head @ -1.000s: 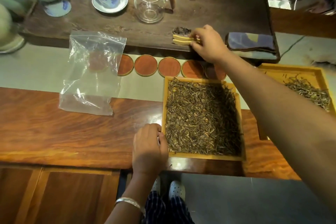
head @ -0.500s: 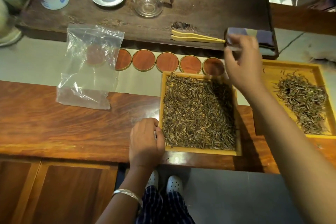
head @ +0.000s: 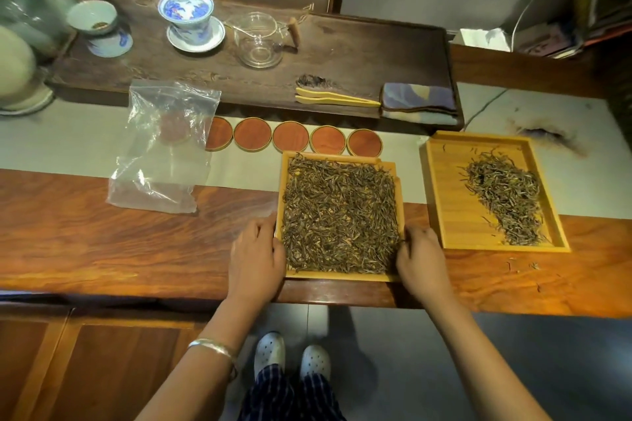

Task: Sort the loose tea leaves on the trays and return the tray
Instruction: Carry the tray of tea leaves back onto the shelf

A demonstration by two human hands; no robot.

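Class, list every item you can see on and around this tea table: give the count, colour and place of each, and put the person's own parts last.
Full tray: 1, pale wood, covered with leaves, table front.
Second tray: 1, pale wood, small leaf pile, right.
Coasters: 5 plainly seen, reddish, row behind full tray.
Plastic bag: 1, clear, left.
Tongs: 1, yellow, dark tea board.
Folded cloth: 1, blue-grey, board's right end.
Glass pitcher: 1, clear, board.
Lidded cup: 1, blue-white, on saucer.
Left hand: grips tray's left edge.
Right hand: grips right edge.
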